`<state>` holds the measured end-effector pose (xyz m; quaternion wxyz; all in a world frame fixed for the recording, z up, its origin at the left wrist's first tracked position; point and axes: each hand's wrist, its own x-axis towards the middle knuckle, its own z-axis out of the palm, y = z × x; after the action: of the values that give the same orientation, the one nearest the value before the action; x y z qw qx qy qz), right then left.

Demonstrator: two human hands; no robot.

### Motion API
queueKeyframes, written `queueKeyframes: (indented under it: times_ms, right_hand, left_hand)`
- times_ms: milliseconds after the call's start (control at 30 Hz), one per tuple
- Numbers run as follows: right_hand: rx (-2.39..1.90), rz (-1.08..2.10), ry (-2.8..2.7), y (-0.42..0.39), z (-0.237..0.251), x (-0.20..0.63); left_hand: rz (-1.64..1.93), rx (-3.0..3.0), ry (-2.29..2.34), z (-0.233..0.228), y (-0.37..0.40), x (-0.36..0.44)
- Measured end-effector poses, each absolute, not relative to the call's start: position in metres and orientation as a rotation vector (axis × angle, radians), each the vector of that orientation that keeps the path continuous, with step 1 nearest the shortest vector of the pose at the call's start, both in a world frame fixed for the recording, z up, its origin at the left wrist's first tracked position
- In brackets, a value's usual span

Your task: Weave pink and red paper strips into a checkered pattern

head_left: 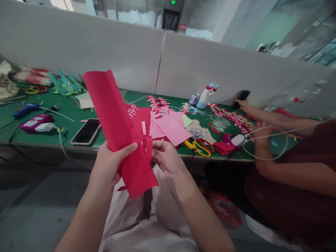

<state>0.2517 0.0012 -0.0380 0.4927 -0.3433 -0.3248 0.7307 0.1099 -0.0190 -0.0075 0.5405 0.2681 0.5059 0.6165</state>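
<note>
Head-worn view, forward and down, close over green table (65, 115)

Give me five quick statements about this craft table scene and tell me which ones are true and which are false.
1. Both hands hold the red paper. True: the left hand pinches it with the thumb on top, and the right hand grips its cut edge.
2. The phone lies screen up on the green table. True.
3. The scissors are in the right hand. False: they lie on the table beside the pink paper.
4. The red paper lies flat on the table. False: it is held up above the lap.
5. Another person's hand rests on the table at the right. True.
</note>
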Motion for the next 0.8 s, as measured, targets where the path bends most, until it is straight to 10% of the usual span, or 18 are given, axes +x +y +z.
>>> queueKeyframes:
  times_ms: [800]
  right_hand:
    - [-0.815, 1.780, -0.780, 0.0024, -0.0401, 0.2530]
  left_hand:
    - [1.511, 0.636, 1.202, -0.0104, -0.0153, 0.1066]
